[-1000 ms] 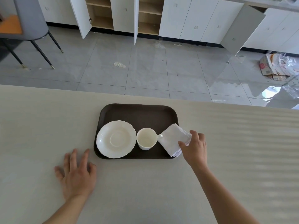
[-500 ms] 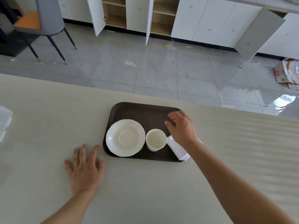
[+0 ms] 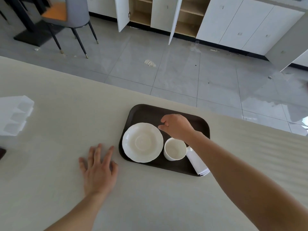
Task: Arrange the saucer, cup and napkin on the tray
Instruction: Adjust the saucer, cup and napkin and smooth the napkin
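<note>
A dark brown tray (image 3: 146,112) lies on the pale table. On its left part sits a white saucer (image 3: 142,142). A white cup (image 3: 175,150) stands upright just right of the saucer. A folded white napkin (image 3: 198,161) lies at the tray's right front corner, partly under my right forearm. My right hand (image 3: 177,128) hovers over the tray behind the cup, close to the saucer's far right rim, fingers loosely curled and holding nothing. My left hand (image 3: 98,169) rests flat on the table left of the tray, fingers spread.
A stack of white napkins (image 3: 14,114) lies at the table's far left edge, with a dark object (image 3: 2,153) below it. Beyond the table's far edge is tiled floor, a grey chair (image 3: 70,17) and open white cabinets (image 3: 166,15).
My right hand has let go of the napkin and moved left and back across the tray, past the cup toward the saucer's rim. The left hand has stayed flat on the table.
</note>
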### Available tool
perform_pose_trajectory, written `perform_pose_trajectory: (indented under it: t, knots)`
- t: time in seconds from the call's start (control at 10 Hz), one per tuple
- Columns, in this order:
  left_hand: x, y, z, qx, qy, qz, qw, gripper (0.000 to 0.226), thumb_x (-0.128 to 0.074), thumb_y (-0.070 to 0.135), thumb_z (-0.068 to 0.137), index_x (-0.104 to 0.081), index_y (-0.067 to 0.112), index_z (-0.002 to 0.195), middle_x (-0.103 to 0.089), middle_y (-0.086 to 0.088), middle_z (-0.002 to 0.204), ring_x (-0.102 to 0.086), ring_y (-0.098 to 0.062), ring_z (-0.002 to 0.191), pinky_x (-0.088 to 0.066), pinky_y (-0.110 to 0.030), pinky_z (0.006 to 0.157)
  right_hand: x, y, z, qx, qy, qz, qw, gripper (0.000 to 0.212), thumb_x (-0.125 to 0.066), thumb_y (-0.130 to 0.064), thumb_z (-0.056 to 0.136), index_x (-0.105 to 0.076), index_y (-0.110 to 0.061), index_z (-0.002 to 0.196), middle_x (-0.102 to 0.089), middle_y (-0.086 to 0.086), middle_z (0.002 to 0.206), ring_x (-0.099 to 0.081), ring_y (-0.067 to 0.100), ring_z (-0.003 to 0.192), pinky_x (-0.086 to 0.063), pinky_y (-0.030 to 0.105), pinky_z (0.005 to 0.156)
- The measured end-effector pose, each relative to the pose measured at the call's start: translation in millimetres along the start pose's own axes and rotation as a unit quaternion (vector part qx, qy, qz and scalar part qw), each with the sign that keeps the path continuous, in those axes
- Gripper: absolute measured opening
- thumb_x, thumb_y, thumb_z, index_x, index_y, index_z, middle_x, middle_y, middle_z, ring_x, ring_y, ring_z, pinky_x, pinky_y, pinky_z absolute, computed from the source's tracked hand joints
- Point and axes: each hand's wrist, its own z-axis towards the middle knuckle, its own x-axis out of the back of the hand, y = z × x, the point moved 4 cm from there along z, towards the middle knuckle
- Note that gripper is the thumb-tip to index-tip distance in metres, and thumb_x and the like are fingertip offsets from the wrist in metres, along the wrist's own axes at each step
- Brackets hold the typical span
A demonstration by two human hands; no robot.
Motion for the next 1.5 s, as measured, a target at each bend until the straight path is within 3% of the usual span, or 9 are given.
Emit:
perform_pose_trajectory:
  t: [0.3, 0.4, 0.5, 0.9, 1.1, 1.5]
  knots:
    - [-0.6, -0.9, 1.4, -0.006, 0.017, 0.004, 1.0, 0.056, -0.036, 0.035, 0.086, -0.05, 0.034, 0.14, -0.041, -0.01, 0.154, -0.028, -0.032, 0.147, -0.016, -0.063, 0.118, -21.7, -17.4, 29.7, 0.017, -0.083, -0.033, 0.996, 0.018, -0.06, -0.025, 0.093, -0.072, -0.011, 0.096, -0.073, 0.005, 0.095, -0.066, 0.025, 0.087, -0.055, 0.038, 0.078]
    - [-0.2, -0.9, 1.4, -0.004, 0.013, 0.005, 1.0, 0.056, -0.036, 0.035, 0.086, -0.049, 0.035, 0.14, -0.039, -0.009, 0.155, -0.027, -0.031, 0.148, -0.015, -0.063, 0.118, -22.4, -17.6, 35.1, 0.013, -0.078, -0.019, 0.997, 0.014, -0.061, -0.02, 0.091, -0.073, -0.012, 0.091, -0.074, 0.005, 0.086, -0.065, 0.02, 0.07, -0.058, 0.038, 0.078]
    - [0.3, 0.2, 1.6, 0.0, 0.01, 0.001, 1.0, 0.056, -0.035, 0.035, 0.086, -0.048, 0.035, 0.141, -0.038, -0.008, 0.156, -0.025, -0.03, 0.149, -0.013, -0.062, 0.119, -23.5, -16.6, 38.9, 0.009, -0.077, -0.001, 0.997, 0.01, -0.064, -0.017, 0.089, -0.074, -0.014, 0.088, -0.074, 0.003, 0.081, -0.068, 0.019, 0.067, -0.06, 0.039, 0.077]
    - [-0.7, -1.4, 1.5, 0.0, 0.004, 0.002, 1.0, 0.055, -0.035, 0.035, 0.088, -0.045, 0.037, 0.142, -0.036, -0.007, 0.157, -0.022, -0.029, 0.15, -0.01, -0.06, 0.121, -21.0, -6.6, 46.1, -0.025, -0.033, 0.049, 0.998, 0.011, -0.064, -0.015, 0.089, -0.075, -0.016, 0.093, -0.072, -0.001, 0.081, -0.068, 0.018, 0.071, -0.057, 0.031, 0.071]
    - [-2.4, -3.4, 1.0, -0.004, -0.001, 0.015, 1.0, 0.055, -0.035, 0.037, 0.089, -0.043, 0.038, 0.143, -0.036, -0.007, 0.158, -0.022, -0.029, 0.151, -0.01, -0.06, 0.121, -13.0, 3.6, 51.1, -0.056, -0.01, 0.068, 0.996, 0.016, -0.06, -0.011, 0.089, -0.076, -0.014, 0.088, -0.076, 0.008, 0.074, -0.073, 0.022, 0.065, -0.062, 0.038, 0.074]
    - [-3.1, -3.1, 1.3, -0.004, -0.003, 0.021, 1.0, 0.055, -0.034, 0.037, 0.089, -0.043, 0.038, 0.143, -0.036, -0.007, 0.158, -0.022, -0.03, 0.151, -0.013, -0.061, 0.12, -16.4, 27.4, 54.9, -0.159, 0.036, 0.184, 0.969, 0.013, -0.063, -0.009, 0.091, -0.072, -0.015, 0.084, -0.076, 0.004, 0.076, -0.074, 0.019, 0.055, -0.063, 0.04, 0.075]
